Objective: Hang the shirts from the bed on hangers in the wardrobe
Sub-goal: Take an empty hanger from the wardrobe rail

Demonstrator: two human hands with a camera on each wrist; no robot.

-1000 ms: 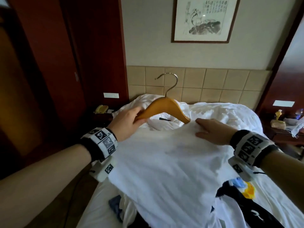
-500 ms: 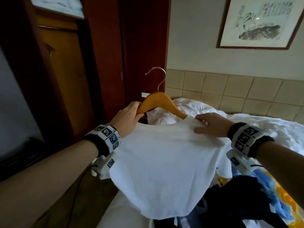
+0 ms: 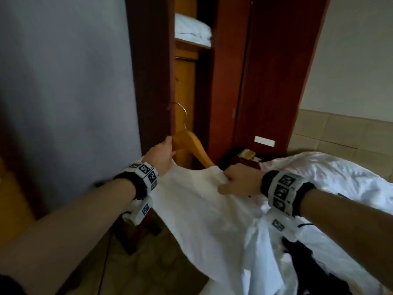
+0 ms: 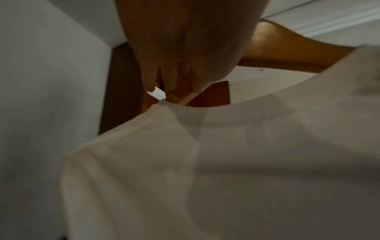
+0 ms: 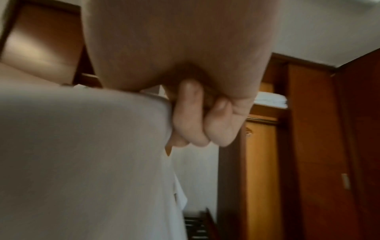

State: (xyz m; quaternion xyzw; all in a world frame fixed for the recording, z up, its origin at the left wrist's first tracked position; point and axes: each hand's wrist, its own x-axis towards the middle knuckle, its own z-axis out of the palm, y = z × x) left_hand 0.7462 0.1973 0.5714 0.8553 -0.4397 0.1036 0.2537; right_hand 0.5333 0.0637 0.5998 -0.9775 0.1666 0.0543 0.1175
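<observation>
Already lifted off the bed, the white shirt sits on the wooden hanger clasped by the left hand while the right hand pinches its shoulder, and loosening either grip before reaching the wardrobe could let it slide off.

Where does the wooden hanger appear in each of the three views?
Head: the wooden hanger is left of centre, gripped by the left hand.
Left wrist: upper right, entering the white shirt.
Right wrist: only an orange tip below the right hand, at the shirt's edge.
Shared landmark: the wardrobe.
</observation>
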